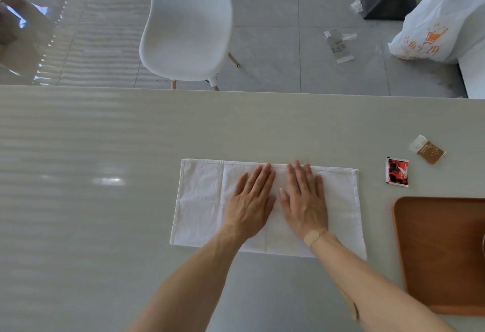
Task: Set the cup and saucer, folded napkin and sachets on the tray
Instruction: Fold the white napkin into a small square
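Hands, left and right, press flat with fingers straight and together on the napkin, left of sachets and tray

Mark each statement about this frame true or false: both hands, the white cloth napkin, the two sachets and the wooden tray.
1. Both hands lie flat, palms down, on the white cloth napkin. True: the left hand and right hand press side by side.
2. The red and black square sachet lies on the brown wooden tray. False: it lies on the pale grey table, beyond the tray's far edge.
3. The brown and white sachet lies on the table, apart from the red one. True.
4. The napkin is crumpled into a ball. False: it lies spread as a flat rectangle.
5. The napkin rests on the tray. False: it lies on the table, left of the tray.
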The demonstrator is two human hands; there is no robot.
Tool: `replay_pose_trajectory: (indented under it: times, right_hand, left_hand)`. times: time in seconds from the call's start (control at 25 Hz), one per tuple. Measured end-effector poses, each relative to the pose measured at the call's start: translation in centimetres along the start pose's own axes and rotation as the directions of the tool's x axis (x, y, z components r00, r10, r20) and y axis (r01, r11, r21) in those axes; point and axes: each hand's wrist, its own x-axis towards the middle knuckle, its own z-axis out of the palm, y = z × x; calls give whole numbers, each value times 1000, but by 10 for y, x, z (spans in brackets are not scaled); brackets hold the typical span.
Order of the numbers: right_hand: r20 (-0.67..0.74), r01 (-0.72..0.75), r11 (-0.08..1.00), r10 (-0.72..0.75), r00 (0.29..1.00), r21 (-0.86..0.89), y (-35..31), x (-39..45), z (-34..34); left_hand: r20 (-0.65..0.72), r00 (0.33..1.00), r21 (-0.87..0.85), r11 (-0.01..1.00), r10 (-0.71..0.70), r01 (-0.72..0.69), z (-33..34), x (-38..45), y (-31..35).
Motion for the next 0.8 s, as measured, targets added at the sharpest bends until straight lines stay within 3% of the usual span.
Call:
replay_pose_trajectory:
  times: [0.08,0.2,0.4,0.6,0.68,0.8]
  right_hand:
    - [-1,0,998,0,1000,-56,30,-1,0]
    - [-79,-132,989,127,989,-60,71,-8,-6]
    - [-85,-148,985,141,986,-85,84,-9,-6]
    - [-59,-177,979,172,983,-97,71,-11,-14]
    - [-64,-97,993,92,994,-74,49,-23,-12]
    - [-42,81,997,-82,996,-14,1,-57,8]
  left_hand:
    - [16,1000,9,1000,-3,3,2,-2,-16]
    - [-1,996,45,995,-92,92,0,-12,-56]
    - [-22,963,96,958,-269,270,-17,-37,-129]
    - [-20,942,86,938,-336,336,-26,-34,-113]
    - [-69,955,53,954,-290,294,-26,-38,-82]
    - [-51,996,-60,995,-78,75,-3,-55,-11]
